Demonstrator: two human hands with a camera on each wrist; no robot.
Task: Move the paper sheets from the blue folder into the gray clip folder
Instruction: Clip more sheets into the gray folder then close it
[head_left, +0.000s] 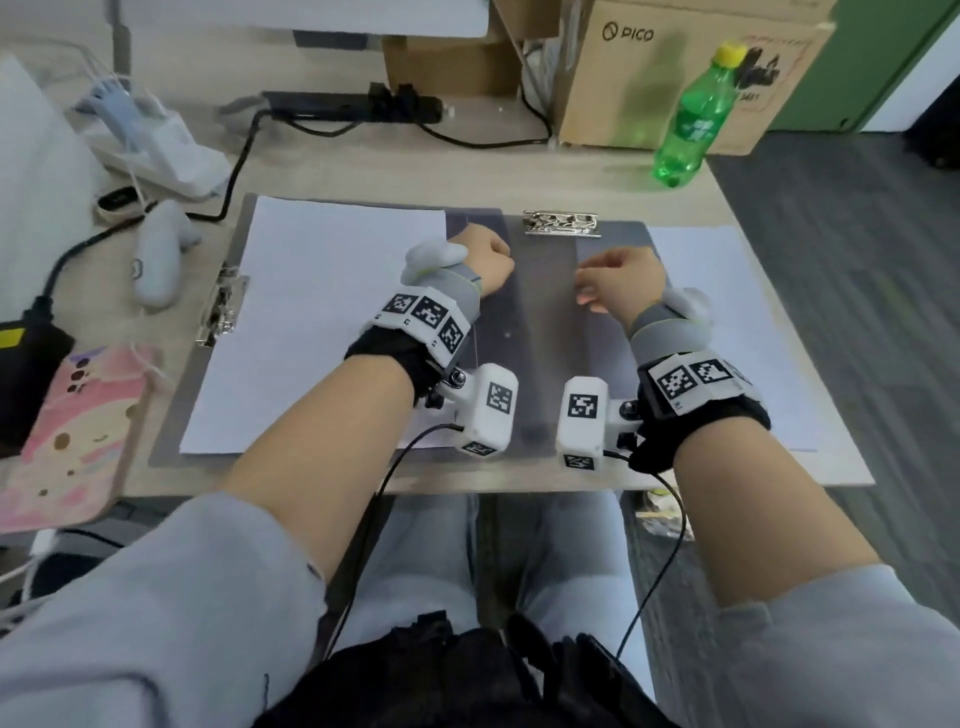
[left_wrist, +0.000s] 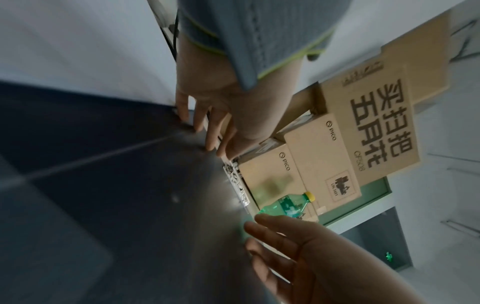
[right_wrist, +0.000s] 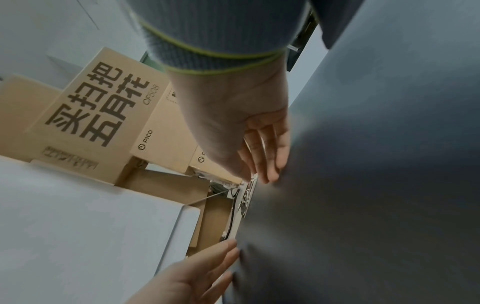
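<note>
"pico" print on cardboard box (head_left: 691, 78)

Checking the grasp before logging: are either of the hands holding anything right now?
Nothing is held. Left hand and right hand are open, fingers extended at the gray clip folder.

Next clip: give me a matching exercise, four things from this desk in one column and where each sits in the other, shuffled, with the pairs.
Things:
1. green bottle
2. metal clip
3. paper sheet
4. pink case

Places:
A. far edge of the gray board, between the hands
B. left edge of the desk, nearest the person
C. far right, beside the cardboard box
D. flat on the left gray board

Pairs: 1-C, 2-A, 3-D, 4-B
</note>
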